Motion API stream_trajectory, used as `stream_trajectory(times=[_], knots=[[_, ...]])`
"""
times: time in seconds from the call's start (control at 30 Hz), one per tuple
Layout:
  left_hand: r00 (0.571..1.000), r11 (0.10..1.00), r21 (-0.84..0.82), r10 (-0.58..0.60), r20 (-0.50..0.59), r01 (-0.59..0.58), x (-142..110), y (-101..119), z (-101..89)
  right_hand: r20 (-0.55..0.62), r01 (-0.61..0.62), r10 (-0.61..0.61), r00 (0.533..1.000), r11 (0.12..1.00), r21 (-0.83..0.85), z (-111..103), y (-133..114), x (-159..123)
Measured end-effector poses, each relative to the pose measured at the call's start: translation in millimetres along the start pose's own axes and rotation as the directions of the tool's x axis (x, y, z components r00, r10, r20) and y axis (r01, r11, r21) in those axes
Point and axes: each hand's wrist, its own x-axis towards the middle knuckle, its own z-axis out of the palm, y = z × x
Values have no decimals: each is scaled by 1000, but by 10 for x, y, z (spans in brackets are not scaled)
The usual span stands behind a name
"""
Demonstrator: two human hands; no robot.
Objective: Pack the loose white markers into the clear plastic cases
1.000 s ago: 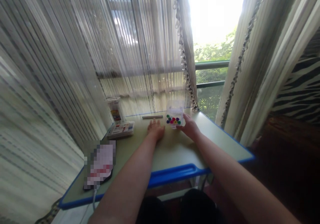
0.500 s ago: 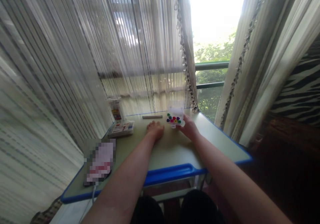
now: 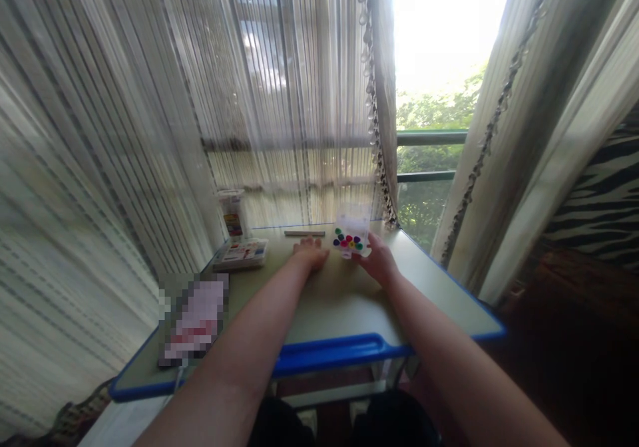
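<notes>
My right hand (image 3: pixel 378 257) is closed on the right side of a clear plastic box (image 3: pixel 352 217). The box is tipped so that its inside faces me, and its see-through lid appears to stand up at the back. Several small round pieces (image 3: pixel 349 242) in green, red, blue, purple and yellow show in it. To the left, my left hand (image 3: pixel 310 254) rests palm down on the table, fingers spread and pointing away from me, apart from the box. Just beyond its fingertips lies a thin, flat grey bar (image 3: pixel 304 233).
The pale table (image 3: pixel 344 307) has a blue rim and a blue front ledge (image 3: pixel 332 355). On the left are a flat printed case (image 3: pixel 242 253), an upright clear container (image 3: pixel 232 217) and a pixelated pink item (image 3: pixel 197 317) with a cable. Curtains (image 3: pixel 299 101) hang behind.
The whole view has shifted slightly. My right hand keeps its hold on the box, and my left hand stays flat on the table in nearly the same place.
</notes>
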Motion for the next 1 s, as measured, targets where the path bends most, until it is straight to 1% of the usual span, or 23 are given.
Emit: stream_trajectory(times=[0.13, 0.2, 0.27, 0.37, 0.43, 0.5, 0.6, 0.67, 0.8, 0.83, 0.93, 1.0], knots=[[988, 998, -17, -67, -136, 66, 105, -58, 29, -6, 10, -10, 1000, 1000, -13, -11, -19, 7], [983, 998, -21, -67, -173, 64, 157, -104, 63, -21, 11, -12, 1000, 1000, -7, -13, -26, 7], [987, 997, -34, -76, -144, 72, 205, -150, 92, -41, 10, -11, 999, 1000, -5, -13, -29, 3], [994, 991, -68, -113, -12, 112, 255, -191, 114, -55, 13, -13, 998, 1000, -13, -13, -31, -8], [994, 991, -83, -104, 20, 106, 269, -193, 120, -47, 19, -19, 999, 1000, -13, -13, -29, -13], [995, 991, -87, -99, 3, 99, 271, -183, 127, -30, 22, -22, 999, 1000, -13, -8, -21, -13], [990, 992, -69, -113, -85, 108, 260, -170, 140, 2, 19, -19, 1000, 1000, -10, 12, 4, -2], [987, 994, -52, -99, -130, 93, 250, -173, 142, 24, 8, -8, 1000, 1000, 12, 29, 26, 5], [997, 1000, -14, -24, -67, 23, 223, -183, 114, 48, -27, 24, 999, 998, 58, 40, 64, 12], [998, 1000, 0, -16, -67, 16, 212, -178, 102, 51, -31, 28, 998, 998, 63, 38, 68, 12], [992, 999, 36, -10, -124, 14, 163, -136, 68, 51, -34, 30, 998, 997, 69, 27, 73, 19], [990, 999, 42, 0, -141, 6, 121, -96, 52, 49, -23, 20, 999, 998, 63, 22, 79, 26]])
